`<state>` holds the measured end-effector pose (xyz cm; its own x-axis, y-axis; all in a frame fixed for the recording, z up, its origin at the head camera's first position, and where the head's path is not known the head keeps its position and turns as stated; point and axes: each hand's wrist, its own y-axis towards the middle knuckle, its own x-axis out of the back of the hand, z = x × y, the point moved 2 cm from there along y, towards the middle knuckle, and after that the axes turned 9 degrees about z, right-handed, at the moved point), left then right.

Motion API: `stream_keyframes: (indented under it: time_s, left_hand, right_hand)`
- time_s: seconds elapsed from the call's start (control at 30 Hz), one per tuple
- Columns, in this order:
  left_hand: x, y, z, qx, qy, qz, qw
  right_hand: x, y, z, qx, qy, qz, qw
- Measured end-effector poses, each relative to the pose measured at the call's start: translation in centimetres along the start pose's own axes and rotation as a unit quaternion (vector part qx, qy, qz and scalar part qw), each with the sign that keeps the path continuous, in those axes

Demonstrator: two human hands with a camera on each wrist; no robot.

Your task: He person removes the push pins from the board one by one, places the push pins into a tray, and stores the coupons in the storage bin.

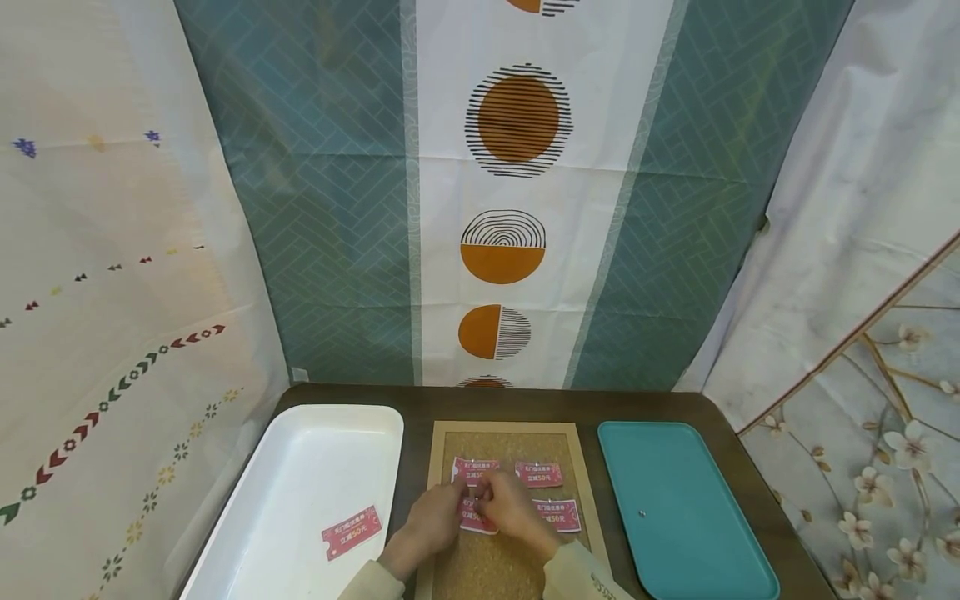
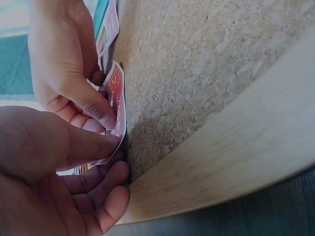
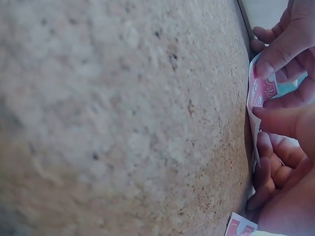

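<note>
A pink paper coupon (image 1: 477, 520) with white lettering lies against the lower left of a wood-framed corkboard (image 1: 480, 575). My left hand (image 1: 433, 518) pinches its left end, thumb on the printed face and fingers behind, as the left wrist view shows. The right hand (image 1: 510, 507) meets it at the coupon's upper edge, fingers curled. A small metallic pin (image 2: 108, 132) shows at the right thumb's tip, mostly hidden by the fingers. In the right wrist view the coupon (image 3: 256, 93) bows slightly away from the cork. Both hands nearly touch.
Other coupons hang on the board: one upper left (image 1: 472, 469), one upper right (image 1: 538, 475), one lower right (image 1: 558, 516). A loose coupon (image 1: 351, 533) lies in the white tray (image 1: 300, 467) at left. The teal tray (image 1: 675, 467) at right holds a small metallic pin (image 1: 642, 514).
</note>
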<state>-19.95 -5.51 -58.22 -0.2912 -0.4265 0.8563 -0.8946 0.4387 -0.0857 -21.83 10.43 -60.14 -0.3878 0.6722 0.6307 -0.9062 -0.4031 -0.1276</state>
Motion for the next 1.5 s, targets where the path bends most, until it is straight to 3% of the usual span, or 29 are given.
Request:
stream_keyframes:
  time_s: [0.57,0.9,1.1,1.5]
  left_hand:
    - [0.11,0.02,0.06,-0.003,-0.013,0.003,0.9999]
    - [0.16,0.19,0.01,0.001,-0.005,-0.002,1.0]
    - [0.08,0.05,0.09,0.005,-0.009,-0.001,0.9999]
    - [-0.18,-0.27,0.04,-0.017,-0.001,-0.012,0.9998]
  right_hand:
    - [-0.03,0.34,-0.66,0.007,0.01,-0.004,0.9999]
    - [0.3,0.32,-0.35,0.035,-0.02,-0.013,0.9991]
    - [-0.05,0.27,-0.4,0.023,-0.025,-0.018,0.9993]
    - [-0.34,-0.06,-0.57,0.017,0.017,-0.006,0.9997]
